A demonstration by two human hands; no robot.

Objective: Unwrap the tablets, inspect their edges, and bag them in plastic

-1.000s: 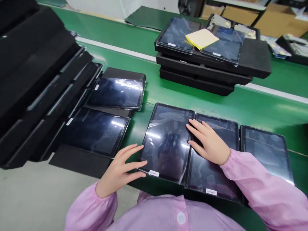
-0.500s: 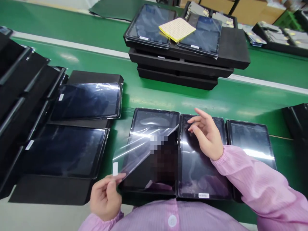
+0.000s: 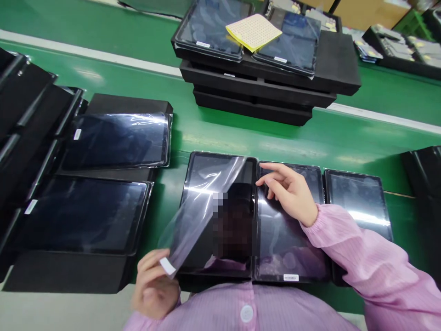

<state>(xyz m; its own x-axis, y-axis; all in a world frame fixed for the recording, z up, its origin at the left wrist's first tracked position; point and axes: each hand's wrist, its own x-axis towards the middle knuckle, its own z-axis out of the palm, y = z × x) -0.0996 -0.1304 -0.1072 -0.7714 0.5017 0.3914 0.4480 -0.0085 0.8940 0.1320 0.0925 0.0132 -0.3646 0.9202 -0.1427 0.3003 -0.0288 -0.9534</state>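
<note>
My left hand is at the lower left, its fingers closed at the corner of a clear protective film, by a white label. The film is partly lifted off a black tablet and stretches diagonally up to its top edge. My right hand hovers over the upper part of a second tablet, fingers loosely spread and holding nothing, tips close to the seam between the two tablets. A third tablet lies to the right, partly covered by my sleeve.
On the left, film-covered tablets rest on black foam trays, beside more stacked trays. Another black tray stack at the back bears two tablets and a yellow-edged sheet. Dark stacked trays stand at the right. The worktop is green.
The film has been peeled further toward the upper left of the tablet. My left hand has turned and moved slightly down. My right hand has lowered and shifted left.
</note>
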